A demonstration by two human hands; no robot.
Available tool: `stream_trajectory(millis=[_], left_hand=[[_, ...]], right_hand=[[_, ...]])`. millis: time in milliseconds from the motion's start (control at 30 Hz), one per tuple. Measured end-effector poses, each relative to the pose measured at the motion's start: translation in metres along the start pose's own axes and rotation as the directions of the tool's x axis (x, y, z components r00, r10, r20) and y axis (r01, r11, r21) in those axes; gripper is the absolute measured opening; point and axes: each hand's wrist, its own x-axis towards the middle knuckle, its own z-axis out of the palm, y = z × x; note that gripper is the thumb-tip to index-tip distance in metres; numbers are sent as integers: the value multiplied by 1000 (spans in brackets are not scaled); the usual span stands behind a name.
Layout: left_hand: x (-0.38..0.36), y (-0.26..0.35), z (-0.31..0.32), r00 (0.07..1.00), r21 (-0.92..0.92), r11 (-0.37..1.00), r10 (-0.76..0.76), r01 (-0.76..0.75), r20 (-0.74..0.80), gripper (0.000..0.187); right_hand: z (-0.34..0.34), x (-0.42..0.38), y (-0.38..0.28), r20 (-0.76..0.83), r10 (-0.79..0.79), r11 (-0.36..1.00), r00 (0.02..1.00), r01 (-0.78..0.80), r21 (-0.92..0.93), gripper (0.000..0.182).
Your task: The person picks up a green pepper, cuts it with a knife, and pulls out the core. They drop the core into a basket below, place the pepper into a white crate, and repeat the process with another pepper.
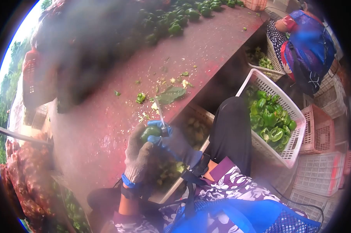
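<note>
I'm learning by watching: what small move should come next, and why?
Probably bring the knife in the right hand to the green pepper: the left hand holds it, its visible side looks uncut, and the blade points away, over the table.

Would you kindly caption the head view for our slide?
Left hand holding a green pepper, right hand a knife, beside a reddish table.

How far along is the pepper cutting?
Looks done: the cut peppers in the white crate. In hand: one green pepper in the left grip, knife in the right grip. Remaining: the heap of peppers on the table; it looks large, so much probably remains.
</note>
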Motion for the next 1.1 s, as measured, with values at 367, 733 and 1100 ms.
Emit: stream_trajectory(millis=[367, 733, 1100], left_hand=[[-1, -48, -22, 948, 361, 927, 16, 105, -317, 60], [-3, -61, -31, 924, 708, 694, 345, -132, -165, 68], [1, -65, -31, 912, 805, 577, 392, -138, -125, 66]], right_hand=[[10, 0, -7, -200, 41, 699, 979, -172, -694, 34], [0, -8, 15, -28, 411, 750, 911, -355, -558, 10], [2, -3, 20, -27, 411, 650, 911, -313, -692, 14]])
